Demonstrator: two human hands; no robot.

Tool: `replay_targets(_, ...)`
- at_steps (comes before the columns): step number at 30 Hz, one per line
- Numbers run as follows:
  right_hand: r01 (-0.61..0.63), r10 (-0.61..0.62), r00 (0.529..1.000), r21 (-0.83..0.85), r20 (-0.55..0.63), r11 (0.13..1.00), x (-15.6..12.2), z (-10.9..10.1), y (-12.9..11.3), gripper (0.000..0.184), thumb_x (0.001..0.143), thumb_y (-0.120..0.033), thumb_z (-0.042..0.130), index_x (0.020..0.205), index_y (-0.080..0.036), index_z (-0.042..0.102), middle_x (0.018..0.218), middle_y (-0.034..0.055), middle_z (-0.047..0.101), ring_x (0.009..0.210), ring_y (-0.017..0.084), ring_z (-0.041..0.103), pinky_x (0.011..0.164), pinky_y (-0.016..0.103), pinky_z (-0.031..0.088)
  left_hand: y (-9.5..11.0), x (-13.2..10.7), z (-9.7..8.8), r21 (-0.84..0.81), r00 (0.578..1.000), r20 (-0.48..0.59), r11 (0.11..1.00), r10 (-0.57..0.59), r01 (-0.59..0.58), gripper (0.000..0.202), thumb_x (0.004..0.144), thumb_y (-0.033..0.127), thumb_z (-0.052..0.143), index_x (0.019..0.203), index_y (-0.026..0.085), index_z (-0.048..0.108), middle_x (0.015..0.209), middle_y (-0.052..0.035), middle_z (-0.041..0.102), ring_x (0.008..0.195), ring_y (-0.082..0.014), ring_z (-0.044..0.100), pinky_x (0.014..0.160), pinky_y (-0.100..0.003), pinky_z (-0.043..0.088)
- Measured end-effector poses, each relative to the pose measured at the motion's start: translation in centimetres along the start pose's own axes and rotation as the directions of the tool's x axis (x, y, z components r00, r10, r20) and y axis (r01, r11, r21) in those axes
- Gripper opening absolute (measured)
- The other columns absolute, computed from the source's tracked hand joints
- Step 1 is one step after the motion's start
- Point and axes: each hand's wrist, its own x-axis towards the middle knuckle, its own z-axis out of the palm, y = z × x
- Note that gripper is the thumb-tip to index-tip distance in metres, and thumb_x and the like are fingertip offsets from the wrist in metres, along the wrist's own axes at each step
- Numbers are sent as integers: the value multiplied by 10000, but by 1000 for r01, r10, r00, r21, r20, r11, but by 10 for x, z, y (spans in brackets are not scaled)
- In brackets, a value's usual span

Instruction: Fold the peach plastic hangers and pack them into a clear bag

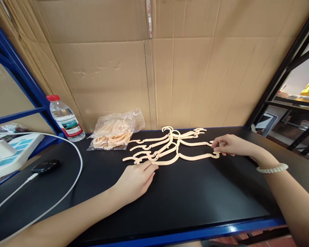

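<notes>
Several cream plastic hangers (170, 145) lie fanned out in a loose pile on the black tabletop (185, 195). My left hand (136, 180) rests palm down near the pile's left end, fingers stretched out, fingertips touching the lowest hanger. My right hand (228, 144) is at the right end of the pile, fingers curled and pinching the tip of a hanger. A pale bead bracelet (272, 168) circles my right wrist.
A clear plastic bag (115, 132) of more hangers lies behind the pile on the left. A water bottle (65, 118) stands at the back left. A white cable (67, 192), a small black device (45, 166) and a white power strip (12, 151) are on the left. Cardboard (154, 68) backs the table.
</notes>
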Motion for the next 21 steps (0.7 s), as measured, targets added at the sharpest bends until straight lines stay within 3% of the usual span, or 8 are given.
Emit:
replay_targets(6, -22, 17, 998, -89, -57, 996, -6, -5, 2, 241, 773, -387, 573, 896, -200, 665, 606, 6, 638, 499, 142, 551, 502, 255, 423, 3, -2, 2, 6, 1000, -20, 1000, 9, -9, 254, 920, 139, 402, 1031, 205, 620, 930, -48, 696, 752, -169, 691, 609, -257, 529)
replay_targets(10, -1, -7, 998, -134, -64, 991, -7, 2, -1, 233, 760, -385, 582, 882, -204, 663, 587, 3, 637, 528, 155, 567, 516, 259, 415, 6, -1, 0, 48, 994, 10, 993, -112, 111, 284, 926, 204, 416, 1158, 205, 579, 891, -49, 730, 709, -189, 705, 584, -270, 518)
replay_targets(15, -36, 37, 999, -125, 9, 992, -10, 3, -4, 255, 749, -381, 581, 920, -204, 649, 616, -2, 649, 507, 149, 556, 508, 263, 414, 7, 4, -4, 176, 941, 143, 944, -306, 280, 454, 921, 290, 430, 1359, 174, 450, 553, 14, 653, 541, -235, 673, 481, -286, 448)
replay_targets(21, -177, 166, 980, -103, -109, 979, -15, -7, 7, 302, 775, -348, 526, 1006, -167, 599, 617, 12, 666, 462, 152, 542, 531, 287, 447, 0, 7, -4, 168, 930, 131, 932, -343, 320, 373, 917, 316, 433, 1261, 222, 541, 571, 11, 657, 599, -239, 694, 494, -270, 418)
